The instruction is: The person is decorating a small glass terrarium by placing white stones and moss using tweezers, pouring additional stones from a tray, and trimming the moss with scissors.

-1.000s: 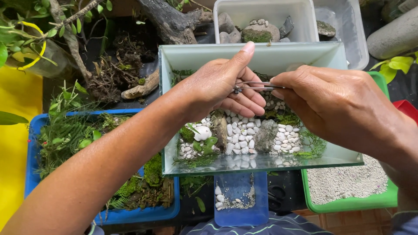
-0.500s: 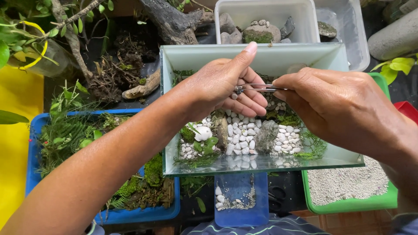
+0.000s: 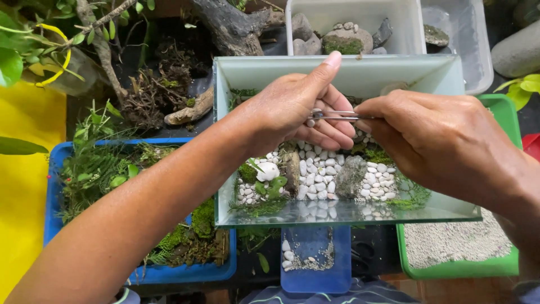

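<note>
A rectangular glass tank [image 3: 349,213] holds white pebbles [image 3: 315,177], a grey rock [image 3: 351,174], moss and small green plants. My left hand [image 3: 292,110] hovers cupped over the tank with pebbles in its palm, thumb pointing up. My right hand [image 3: 433,138] grips metal tweezers [image 3: 337,117], whose tips reach into the left palm at a pebble.
A blue tray [image 3: 50,191] of moss and ferns lies at the left. A green tray [image 3: 450,264] of pale gravel is at the right. A small blue container [image 3: 309,259] with pebbles sits in front. Clear tubs [image 3: 365,22] with stones, driftwood [image 3: 225,28] and roots stand behind.
The view has shifted slightly, so everything sits a little further right. The tweezers' tips stay in the left palm; both hands have barely moved.
</note>
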